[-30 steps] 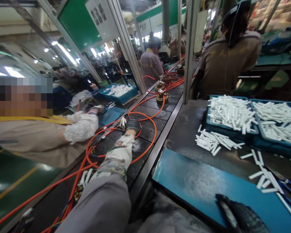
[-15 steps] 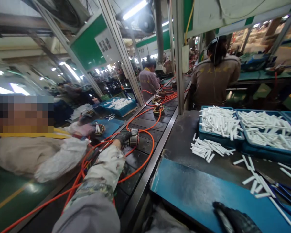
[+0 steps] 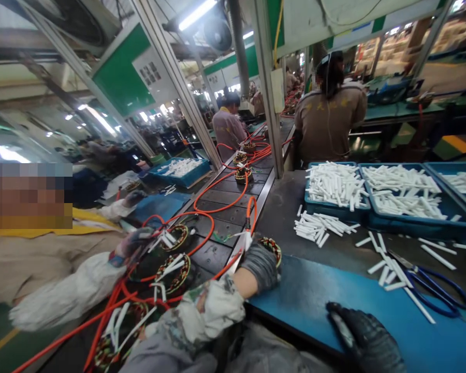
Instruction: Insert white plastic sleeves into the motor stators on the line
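Observation:
My left hand [image 3: 261,267], in a grey glove, is closed on a motor stator [image 3: 274,249] at the left edge of the blue mat [image 3: 295,290]. The hand covers much of this ring; its wound coils show on the far side. An orange cord with white tubing at its end stands beside the fingers. Low over the mat, my right hand [image 3: 367,334] wears a black glove. Its thumb and fingers are apart, and nothing shows between them. White sleeve tubes [image 3: 390,264] and blue-handled scissors [image 3: 435,285] lie beyond it.
Blue bins [image 3: 330,204] of white tubes stand at the back right, with a loose tube pile [image 3: 322,228] in front. Orange cords [image 3: 212,228] and several stators [image 3: 173,272] lie along the conveyor [image 3: 225,194]. A co-worker's gloved hand [image 3: 130,246] works at left; a metal post [image 3: 266,88] rises ahead.
My left hand has brought the stator from the conveyor over to the mat's edge. The view has shifted, showing more stators on the left and more of my right hand.

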{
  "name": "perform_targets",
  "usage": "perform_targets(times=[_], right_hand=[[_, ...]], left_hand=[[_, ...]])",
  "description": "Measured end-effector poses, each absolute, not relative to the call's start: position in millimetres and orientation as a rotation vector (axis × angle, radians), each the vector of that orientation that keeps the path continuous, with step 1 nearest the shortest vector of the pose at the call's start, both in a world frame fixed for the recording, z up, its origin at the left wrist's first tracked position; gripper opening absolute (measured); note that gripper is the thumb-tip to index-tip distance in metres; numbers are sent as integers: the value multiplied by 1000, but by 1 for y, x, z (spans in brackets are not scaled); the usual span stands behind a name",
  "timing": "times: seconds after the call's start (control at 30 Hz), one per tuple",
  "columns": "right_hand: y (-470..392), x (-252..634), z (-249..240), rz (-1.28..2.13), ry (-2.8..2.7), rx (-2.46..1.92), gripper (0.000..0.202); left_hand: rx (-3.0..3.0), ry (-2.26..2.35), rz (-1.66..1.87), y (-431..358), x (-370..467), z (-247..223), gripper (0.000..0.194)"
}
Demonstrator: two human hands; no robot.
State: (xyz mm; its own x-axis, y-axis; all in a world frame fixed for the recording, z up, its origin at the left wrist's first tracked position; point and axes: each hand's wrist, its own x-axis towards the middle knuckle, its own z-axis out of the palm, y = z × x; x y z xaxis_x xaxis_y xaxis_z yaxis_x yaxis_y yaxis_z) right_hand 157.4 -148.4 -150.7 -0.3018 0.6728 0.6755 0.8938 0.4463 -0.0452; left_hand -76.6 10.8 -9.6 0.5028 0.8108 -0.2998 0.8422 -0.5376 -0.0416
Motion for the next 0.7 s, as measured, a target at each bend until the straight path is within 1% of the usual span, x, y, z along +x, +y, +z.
perform_targets(times=[0.07, 0.1, 0.17, 0.23, 0.27, 0.3, 0.33, 0.4, 0.43, 0.47, 0.53, 0.63, 0.7], right_hand=[[-149, 154, -144, -369, -2040, -1375, 37], [-150, 153, -140, -328, -2029, -1400, 39], [-152, 153, -134, -207, -2006, -1443, 41], [-155, 155, -127, -42, -1947, -1507, 39], [-155, 156, -122, 24, -1913, -1526, 37], [-155, 156, -117, 67, -1880, -1528, 36], [-154, 155, -111, 88, -1857, -1510, 34], [-148, 148, -98, 109, -1835, -1434, 29], [-143, 141, -92, 132, -1832, -1395, 26], [-136, 133, -87, 167, -1824, -1369, 25], [-119, 114, -82, 246, -1820, -1333, 30], [-90, 87, -85, 365, -1831, -1318, 48], [-73, 77, -89, 484, -1837, -1308, 49]], left_hand=[[2629, 1526, -430, -8, -59, -19, 35], [2654, 1501, -357, -18, -56, -19, 41], [2748, 1307, -55, -36, -62, -8, 47], [2822, 1057, 390, -40, -83, 17, 44], [2819, 1057, 626, -34, -96, 32, 40], [2795, 1124, 768, -22, -109, 47, 41], [2766, 1189, 878, -4, -121, 61, 43], [2820, 1122, 970, 38, -137, 81, 42], [2878, 1015, 940, 58, -140, 86, 41], [2911, 906, 820, 76, -139, 89, 40], [2920, 732, 608, 96, -127, 87, 39], [2983, 522, 214, 91, -96, 73, 41], [3027, 529, -35, 78, -76, 60, 34]])
